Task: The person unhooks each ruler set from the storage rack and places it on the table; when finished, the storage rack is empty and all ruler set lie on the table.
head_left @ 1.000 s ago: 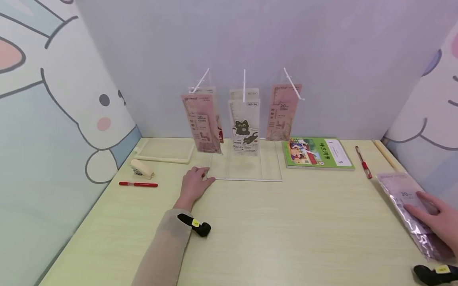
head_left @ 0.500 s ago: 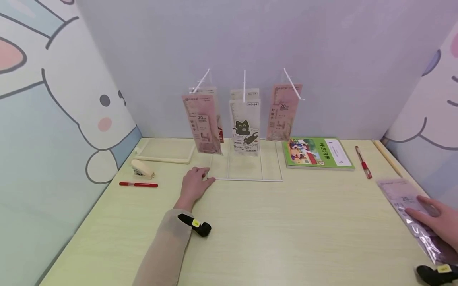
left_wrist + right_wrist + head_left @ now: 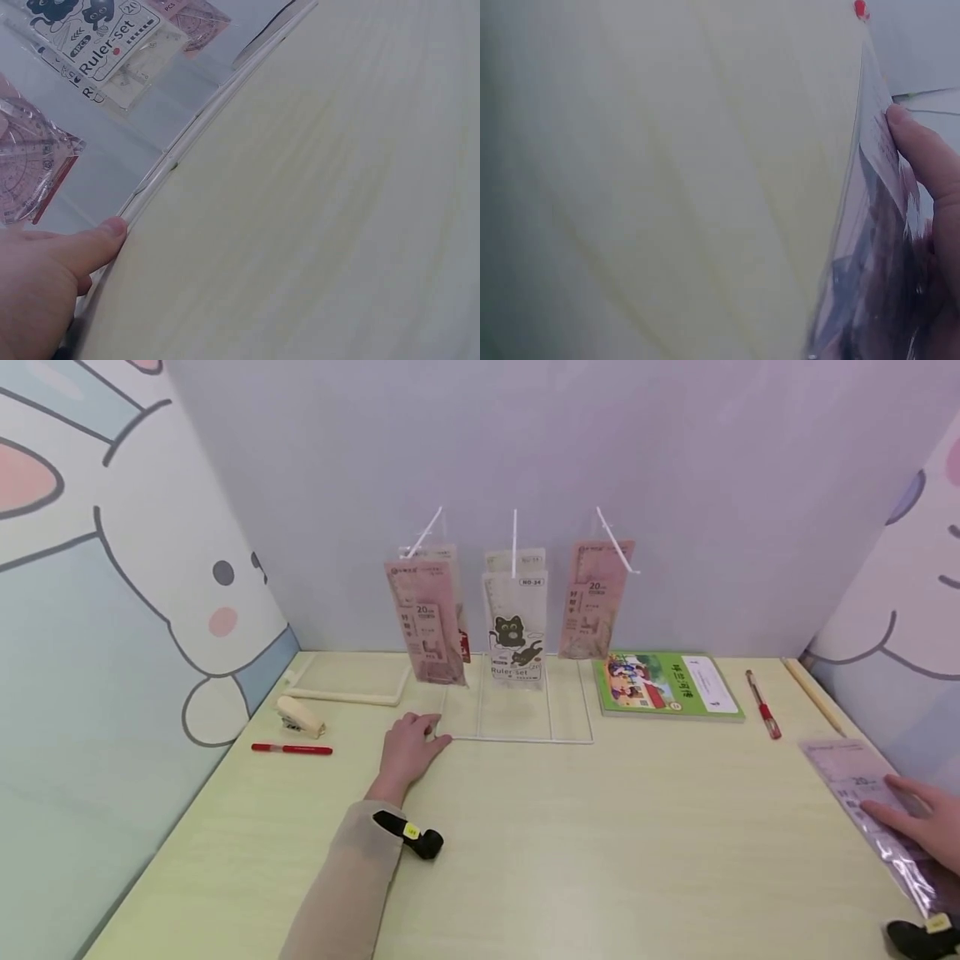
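My left hand [image 3: 407, 749] pinches the near-left corner of a white wire display rack [image 3: 517, 741]. In the left wrist view the thumb of the left hand [image 3: 52, 281] lies on the rack's front wire. From the rack's arms hang a pink ruler set [image 3: 426, 622], a white cat-printed ruler set [image 3: 517, 631] and another pink ruler set [image 3: 597, 602], with more packets behind the first two. At the right edge my right hand [image 3: 926, 822] holds a pink bagged ruler set [image 3: 847, 768] low over the table. In the right wrist view its thumb presses the shiny bag [image 3: 874, 247].
A cream stapler [image 3: 300, 716], a red pen [image 3: 291, 749] and a pale frame [image 3: 345, 697] lie to the left. A green book [image 3: 667, 685], a second red pen [image 3: 763, 703] and a wooden stick [image 3: 813, 696] lie at right. Walls bound the table at back and sides.
The bagged ruler set has come down flatter and shifted slightly right with my right hand. My left hand keeps its place at the rack corner.
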`<control>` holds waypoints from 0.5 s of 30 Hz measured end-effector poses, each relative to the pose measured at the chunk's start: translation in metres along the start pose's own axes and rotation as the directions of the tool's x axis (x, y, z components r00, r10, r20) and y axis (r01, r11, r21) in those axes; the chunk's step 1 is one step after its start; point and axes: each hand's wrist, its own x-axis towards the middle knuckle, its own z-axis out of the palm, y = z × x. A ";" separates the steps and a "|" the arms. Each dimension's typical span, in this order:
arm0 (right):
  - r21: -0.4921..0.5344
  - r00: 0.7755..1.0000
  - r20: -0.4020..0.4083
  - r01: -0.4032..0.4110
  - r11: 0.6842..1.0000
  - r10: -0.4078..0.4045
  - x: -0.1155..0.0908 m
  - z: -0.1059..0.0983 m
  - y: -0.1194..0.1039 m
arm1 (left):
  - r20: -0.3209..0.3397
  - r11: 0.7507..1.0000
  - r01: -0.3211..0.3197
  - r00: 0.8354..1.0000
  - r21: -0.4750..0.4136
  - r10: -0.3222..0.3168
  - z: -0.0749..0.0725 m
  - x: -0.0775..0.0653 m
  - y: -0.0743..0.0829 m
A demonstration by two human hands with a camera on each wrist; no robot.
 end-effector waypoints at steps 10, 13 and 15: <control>-0.017 1.000 -0.009 0.011 1.000 -0.011 0.000 -0.001 0.000 | 0.004 1.000 0.003 1.000 0.002 -0.003 -0.001 0.000 0.000; -0.024 1.000 -0.015 -0.005 1.000 0.005 0.000 -0.002 -0.001 | 0.003 1.000 0.006 1.000 -0.001 -0.006 -0.001 0.000 0.000; -0.054 0.999 -0.006 -0.035 0.998 0.035 -0.001 -0.002 -0.002 | 0.004 1.000 0.008 1.000 0.000 -0.008 0.000 0.001 -0.001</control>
